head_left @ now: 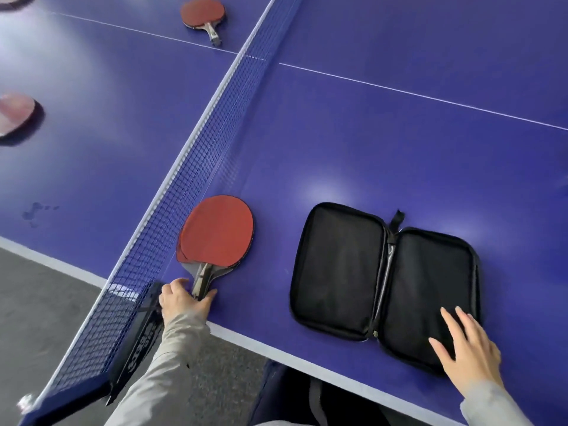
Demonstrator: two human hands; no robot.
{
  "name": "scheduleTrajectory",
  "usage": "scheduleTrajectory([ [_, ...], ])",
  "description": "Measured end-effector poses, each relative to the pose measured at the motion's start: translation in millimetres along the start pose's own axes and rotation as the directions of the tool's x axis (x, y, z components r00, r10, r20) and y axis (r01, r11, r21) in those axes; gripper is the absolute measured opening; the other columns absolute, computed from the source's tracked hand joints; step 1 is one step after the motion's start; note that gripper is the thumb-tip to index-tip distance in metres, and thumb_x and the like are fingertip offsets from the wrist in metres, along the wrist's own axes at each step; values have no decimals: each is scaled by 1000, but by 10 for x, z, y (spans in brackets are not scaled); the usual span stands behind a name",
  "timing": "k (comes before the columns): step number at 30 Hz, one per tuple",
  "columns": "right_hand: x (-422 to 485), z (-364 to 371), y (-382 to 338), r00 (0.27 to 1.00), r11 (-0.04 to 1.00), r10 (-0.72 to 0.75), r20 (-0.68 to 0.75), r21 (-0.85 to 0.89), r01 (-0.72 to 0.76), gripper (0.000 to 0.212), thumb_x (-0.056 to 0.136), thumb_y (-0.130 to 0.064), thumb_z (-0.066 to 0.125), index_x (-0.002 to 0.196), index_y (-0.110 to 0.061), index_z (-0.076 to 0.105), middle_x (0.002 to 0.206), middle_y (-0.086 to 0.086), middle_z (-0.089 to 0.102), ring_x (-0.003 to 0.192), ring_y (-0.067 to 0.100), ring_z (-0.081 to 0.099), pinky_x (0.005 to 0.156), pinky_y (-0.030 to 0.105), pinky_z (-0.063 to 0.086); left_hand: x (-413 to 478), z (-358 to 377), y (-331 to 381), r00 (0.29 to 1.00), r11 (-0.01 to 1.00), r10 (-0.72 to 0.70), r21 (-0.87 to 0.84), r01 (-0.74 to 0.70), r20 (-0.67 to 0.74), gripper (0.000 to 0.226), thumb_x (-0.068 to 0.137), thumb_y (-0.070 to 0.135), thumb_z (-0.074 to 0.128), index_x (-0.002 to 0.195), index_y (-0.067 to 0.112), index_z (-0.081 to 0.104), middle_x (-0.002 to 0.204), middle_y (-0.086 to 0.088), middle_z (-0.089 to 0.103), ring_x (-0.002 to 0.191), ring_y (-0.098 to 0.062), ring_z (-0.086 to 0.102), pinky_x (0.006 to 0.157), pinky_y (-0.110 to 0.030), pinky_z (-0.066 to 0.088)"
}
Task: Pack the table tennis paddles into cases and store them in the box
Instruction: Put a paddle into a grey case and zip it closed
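Blue table tennis table (pixel 399 133) with white lines, seen from one side edge, above a grey floor (pixel 46 302). A dark net (pixel 196 155) crosses the table from its black clamp post (pixel 138 342) at the near edge.

Right of the net, a black zip case (pixel 338 265) lies opened flat near the table edge, both halves inner side up. Between case and net lie the stacked paddles (pixel 218 232), apparently two, red faces up, heads pointing away and just beside the net.

The right hand (pixel 470 355) rests flat on the case's right half, fingers straight and spread. The left hand (pixel 184 299) is curled around the paddle handles at the table edge.

Beyond the net lie a far paddle (pixel 201 13) and, at the left margin, a blurred paddle (pixel 15 115).
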State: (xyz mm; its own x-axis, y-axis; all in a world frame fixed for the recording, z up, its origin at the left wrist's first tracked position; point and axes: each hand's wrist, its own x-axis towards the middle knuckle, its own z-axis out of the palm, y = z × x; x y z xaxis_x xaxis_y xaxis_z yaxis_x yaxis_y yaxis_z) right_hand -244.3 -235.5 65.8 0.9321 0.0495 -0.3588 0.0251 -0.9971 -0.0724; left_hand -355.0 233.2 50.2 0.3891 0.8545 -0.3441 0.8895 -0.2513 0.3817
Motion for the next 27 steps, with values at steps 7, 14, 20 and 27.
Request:
scheduleTrajectory([
  [7, 26, 25, -131, 993, 994, 110, 50, 5, -110, 65, 84, -28, 67, 142, -16, 39, 152, 10, 32, 140, 29, 28, 100, 50, 37, 32, 91, -55, 999, 993, 50, -109, -50, -2, 40, 73, 9, 75, 104, -8, 56, 106, -29, 53, 105, -41, 47, 98, -44, 33],
  [14, 48, 16, -103, 993, 993, 80, 90, -96, -72, 68, 90, -41, 55, 148, -24, 25, 157, 3, 20, 143, 22, 20, 103, 39, 35, 54, 68, -73, 999, 992, 48, -119, -45, 18, 32, 76, 14, 74, 98, -3, 60, 97, -22, 55, 102, -37, 49, 94, -45, 37],
  [20, 32, 15, 23, 994, 991, 25, 108, -136, -10, 68, 93, -49, 45, 150, -27, 14, 159, -2, 11, 146, 17, 13, 111, 34, 24, -121, 45, 73, 994, 991, 103, -86, -100, 36, 32, 70, 34, 71, 64, 4, 60, 63, -17, 55, 71, -39, 53, 67, -42, 44],
  [27, 16, -14, 272, 996, 996, -67, 66, -57, 71, 69, 94, -49, 43, 151, -26, 10, 160, -3, 6, 147, 16, 5, 115, 35, 16, -776, 281, 594, 993, 993, 87, -90, -80, 78, 30, 76, 29, 73, 85, 2, 62, 87, -24, 58, 83, -42, 56, 79, -47, 45],
])
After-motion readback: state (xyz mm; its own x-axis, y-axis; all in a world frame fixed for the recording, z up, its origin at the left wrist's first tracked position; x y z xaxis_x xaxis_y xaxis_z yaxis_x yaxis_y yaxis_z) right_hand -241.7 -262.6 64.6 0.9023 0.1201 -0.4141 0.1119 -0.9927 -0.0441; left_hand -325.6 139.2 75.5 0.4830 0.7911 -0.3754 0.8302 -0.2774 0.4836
